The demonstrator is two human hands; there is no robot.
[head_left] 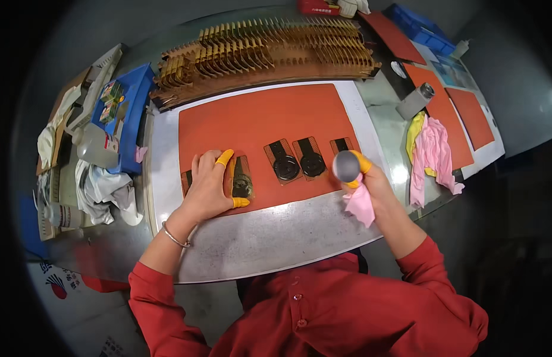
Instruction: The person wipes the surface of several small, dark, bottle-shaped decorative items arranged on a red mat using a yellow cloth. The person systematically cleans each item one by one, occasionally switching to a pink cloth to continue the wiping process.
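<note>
Five plates [312, 165], two hands [206, 189]

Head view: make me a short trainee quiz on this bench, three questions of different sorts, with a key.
1. True or false: the long rack stands beyond the orange mat, on the side away from the person.

2. Which colour are the finger covers on the left hand?
A) blue
B) yellow
C) white

3. Fill the gap: the right hand holds a grey round-ended object together with a ____ cloth.

Key:
1. True
2. B
3. pink
</note>
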